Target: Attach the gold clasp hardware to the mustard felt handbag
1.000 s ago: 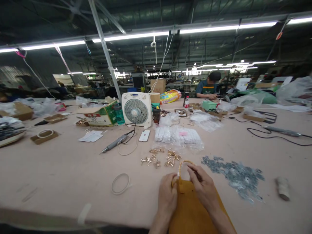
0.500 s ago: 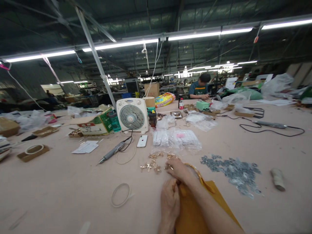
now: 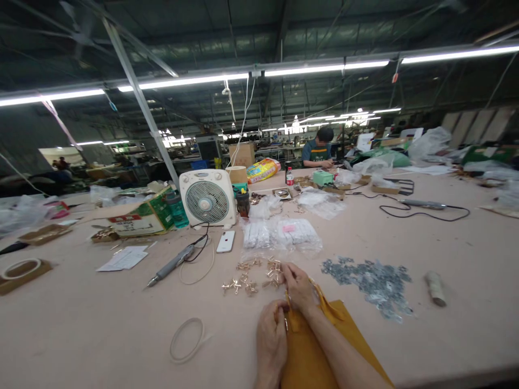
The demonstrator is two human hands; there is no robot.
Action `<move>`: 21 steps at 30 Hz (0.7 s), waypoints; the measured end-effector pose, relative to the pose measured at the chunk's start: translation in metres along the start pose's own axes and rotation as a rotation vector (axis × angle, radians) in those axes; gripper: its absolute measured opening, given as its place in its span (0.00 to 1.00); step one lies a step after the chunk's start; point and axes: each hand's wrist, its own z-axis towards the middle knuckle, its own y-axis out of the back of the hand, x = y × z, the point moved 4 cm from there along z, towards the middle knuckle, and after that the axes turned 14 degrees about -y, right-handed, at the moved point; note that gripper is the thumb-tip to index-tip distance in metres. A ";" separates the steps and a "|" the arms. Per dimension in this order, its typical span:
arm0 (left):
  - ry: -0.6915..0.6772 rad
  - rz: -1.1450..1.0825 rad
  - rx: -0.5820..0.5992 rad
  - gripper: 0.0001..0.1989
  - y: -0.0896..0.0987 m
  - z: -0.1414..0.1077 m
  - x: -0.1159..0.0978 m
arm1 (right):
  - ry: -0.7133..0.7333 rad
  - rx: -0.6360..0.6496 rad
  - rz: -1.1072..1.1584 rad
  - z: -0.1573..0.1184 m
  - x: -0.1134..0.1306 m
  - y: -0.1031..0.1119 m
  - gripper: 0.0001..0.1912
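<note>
A mustard-yellow fabric piece (image 3: pixel 312 351) lies at the table's front edge, under my right forearm. My left hand (image 3: pixel 272 332) is closed on its upper left edge, where a small shiny metal bit shows beside the fingers. My right hand (image 3: pixel 299 286) is above and to the right of it, fingers closed beside the gold metal hardware pieces (image 3: pixel 244 281); what they pinch, if anything, is too small to make out. Grey metal pieces (image 3: pixel 377 283) lie in a loose pile to the right of the fabric.
Bagged white items (image 3: pixel 279 235), a phone (image 3: pixel 225 241) and a fan (image 3: pixel 207 199) stand or lie behind the hardware. An electric screwdriver (image 3: pixel 170 266) and a tape ring (image 3: pixel 186 340) are left. A thread cone (image 3: pixel 435 289) lies right. A person (image 3: pixel 318 148) sits across the table.
The view has shifted to the right. My right hand has drawn back slightly from over the gold pieces to their right side. My left hand stays at the fabric edge.
</note>
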 end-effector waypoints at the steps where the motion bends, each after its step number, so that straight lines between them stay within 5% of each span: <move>1: 0.009 -0.009 -0.007 0.20 0.000 0.000 0.001 | -0.042 -0.012 0.058 -0.002 0.001 0.005 0.24; 9: 0.076 -0.005 -0.245 0.20 0.003 0.001 0.014 | -0.187 -0.033 0.266 -0.036 -0.009 0.065 0.25; 13: -0.138 0.129 -0.352 0.20 0.005 0.002 0.005 | -0.195 -0.001 0.146 -0.065 -0.016 0.088 0.25; 17: -0.470 0.116 -0.125 0.18 -0.014 0.008 -0.019 | -0.197 0.047 0.048 -0.080 -0.018 0.095 0.25; 21: -0.493 -0.026 0.115 0.18 -0.038 0.018 -0.037 | -0.209 0.145 0.054 -0.081 -0.013 0.092 0.24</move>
